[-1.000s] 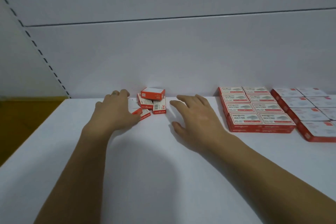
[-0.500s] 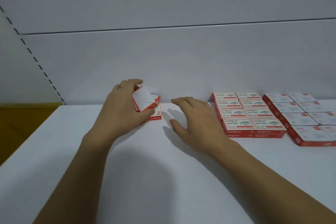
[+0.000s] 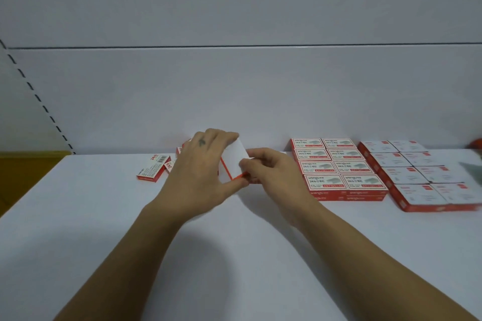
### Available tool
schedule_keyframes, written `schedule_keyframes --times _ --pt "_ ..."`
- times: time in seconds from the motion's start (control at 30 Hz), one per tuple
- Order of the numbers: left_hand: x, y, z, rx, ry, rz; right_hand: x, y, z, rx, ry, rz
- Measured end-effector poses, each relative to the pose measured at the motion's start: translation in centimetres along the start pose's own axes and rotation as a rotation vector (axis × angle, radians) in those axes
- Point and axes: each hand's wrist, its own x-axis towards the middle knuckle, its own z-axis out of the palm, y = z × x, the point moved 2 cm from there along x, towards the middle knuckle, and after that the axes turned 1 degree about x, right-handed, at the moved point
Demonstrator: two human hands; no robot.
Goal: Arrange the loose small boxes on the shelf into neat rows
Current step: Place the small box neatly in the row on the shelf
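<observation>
My left hand (image 3: 200,167) grips a small red-and-white box (image 3: 234,163), lifted and tilted with its white face toward me. My right hand (image 3: 271,174) pinches the same box at its right lower edge. Behind my left hand, loose boxes remain on the white shelf (image 3: 104,229): one lies flat at the left (image 3: 152,168), and parts of others (image 3: 180,150) show past my wrist. To the right sits a neat block of red boxes (image 3: 339,168) in two columns.
A second tidy block of boxes with paler tops (image 3: 420,177) lies at the far right. A blurred dark shape (image 3: 472,172) overlaps its right edge. The back wall stands just behind the boxes. A yellow surface (image 3: 28,164) shows left of the shelf.
My left hand lifted a box from the loose pile and carried it rightward. My right hand rose from the shelf and took hold of it too. The remaining loose boxes now lie spread at the left.
</observation>
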Motion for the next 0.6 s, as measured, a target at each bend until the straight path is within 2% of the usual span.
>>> schedule_keyframes --times 0.13,0.23,0.33,0.43,0.53,0.6 --pt "0.1 -0.6 0.1 -0.013 -0.089 -0.008 0.4 -0.1 -0.6 0.109 0.057 0.079" --pt "0.1 -0.8 0.1 -0.081 -0.04 -0.025 0.6 -0.3 -1.0 0.237 0.078 0.141" --pt "0.2 -0.7 -0.3 -0.262 0.03 -0.08 0.6 -0.5 -1.1 0.257 0.039 0.187" --pt "0.5 -0.7 -0.9 -0.45 0.028 -0.243 0.6 -0.5 -0.7 0.21 -0.018 0.225" --pt "0.6 -0.9 -1.2 -0.723 0.022 -0.502 0.5 -0.6 -0.5 0.12 0.019 0.132" --pt "0.6 -1.0 -1.3 -0.817 0.01 -0.594 0.3 -0.8 -0.4 0.12 0.028 0.054"
